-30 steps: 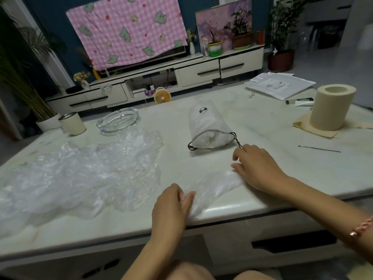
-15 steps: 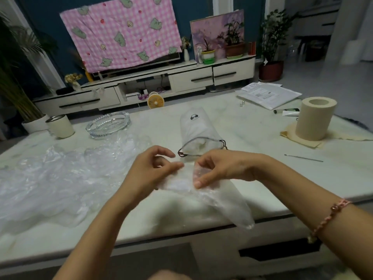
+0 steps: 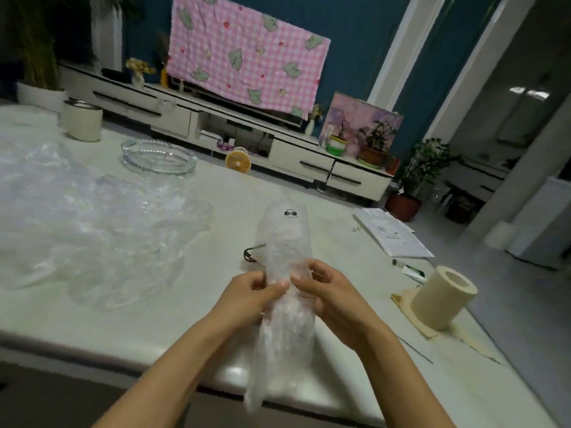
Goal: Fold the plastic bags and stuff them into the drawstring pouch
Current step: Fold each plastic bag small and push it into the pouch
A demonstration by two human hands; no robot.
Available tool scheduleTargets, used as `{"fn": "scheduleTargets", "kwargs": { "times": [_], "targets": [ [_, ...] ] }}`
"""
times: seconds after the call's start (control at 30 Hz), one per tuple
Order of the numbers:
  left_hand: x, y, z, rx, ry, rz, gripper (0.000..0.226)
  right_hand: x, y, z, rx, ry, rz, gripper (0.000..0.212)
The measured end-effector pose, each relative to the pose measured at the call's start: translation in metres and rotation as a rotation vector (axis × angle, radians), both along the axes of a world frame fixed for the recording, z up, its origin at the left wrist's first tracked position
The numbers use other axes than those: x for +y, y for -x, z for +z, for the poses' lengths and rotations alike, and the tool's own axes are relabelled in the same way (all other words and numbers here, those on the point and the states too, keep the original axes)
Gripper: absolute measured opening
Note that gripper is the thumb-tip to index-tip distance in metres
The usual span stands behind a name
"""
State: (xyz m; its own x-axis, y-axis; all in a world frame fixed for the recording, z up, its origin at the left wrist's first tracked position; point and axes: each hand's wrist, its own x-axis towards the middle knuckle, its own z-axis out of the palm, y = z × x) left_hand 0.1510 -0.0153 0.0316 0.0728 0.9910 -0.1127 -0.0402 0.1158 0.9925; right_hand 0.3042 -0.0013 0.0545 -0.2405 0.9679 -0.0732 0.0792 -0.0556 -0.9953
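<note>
Clear plastic bag [image 3: 285,319] pinched between left hand [image 3: 247,299] and right hand [image 3: 335,299], lifted before the white drawstring pouch [image 3: 287,217]; loose bags [image 3: 86,217] left.

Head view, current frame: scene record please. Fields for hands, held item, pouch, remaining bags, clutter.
left hand: pinches the plastic bag on its left side
right hand: pinches the same bag on its right side
plastic bag: held above the table, crumpled, lower end hanging past the near edge
drawstring pouch: lying on the table behind the bag, partly hidden, cord end toward the person
bag pile: loose heap left of the hands
clutter: glass ashtray, cup, paper roll, papers
</note>
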Motion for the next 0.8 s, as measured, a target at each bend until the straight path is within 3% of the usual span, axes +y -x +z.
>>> {"fn": "scheduleTargets", "kwargs": {
  "times": [0.1,0.2,0.23,0.33,0.43,0.6,0.73,0.8],
  "targets": [
    [-0.001,0.001,-0.001,-0.213,0.077,0.059,0.016,0.005,0.004,0.002,-0.067,-0.011,0.044,0.018],
    [-0.004,0.006,-0.001,-0.518,0.231,0.085,0.027,0.004,0.010,0.000,-0.182,-0.118,0.030,0.012],
    [-0.006,0.007,-0.001,-0.551,0.263,0.067,0.032,0.004,0.009,-0.001,-0.224,-0.182,0.006,0.030],
    [-0.009,0.016,-0.004,-0.562,0.296,-0.025,0.043,0.002,0.016,0.001,-0.284,-0.346,0.009,0.055],
    [-0.012,0.023,-0.008,-0.548,0.310,-0.098,0.023,0.001,0.027,-0.001,-0.407,-0.500,0.016,0.062],
    [-0.009,0.028,-0.016,-0.563,0.369,-0.031,0.013,-0.013,0.018,0.009,-0.540,-0.560,0.045,0.053],
    [-0.004,0.030,-0.021,-0.650,0.400,0.016,0.022,-0.030,0.016,0.000,-1.211,-1.181,0.052,0.088],
    [-0.003,0.031,-0.023,-0.669,0.414,0.016,0.027,-0.037,0.025,-0.015,-1.308,-1.289,0.198,0.098]
  ]
}}
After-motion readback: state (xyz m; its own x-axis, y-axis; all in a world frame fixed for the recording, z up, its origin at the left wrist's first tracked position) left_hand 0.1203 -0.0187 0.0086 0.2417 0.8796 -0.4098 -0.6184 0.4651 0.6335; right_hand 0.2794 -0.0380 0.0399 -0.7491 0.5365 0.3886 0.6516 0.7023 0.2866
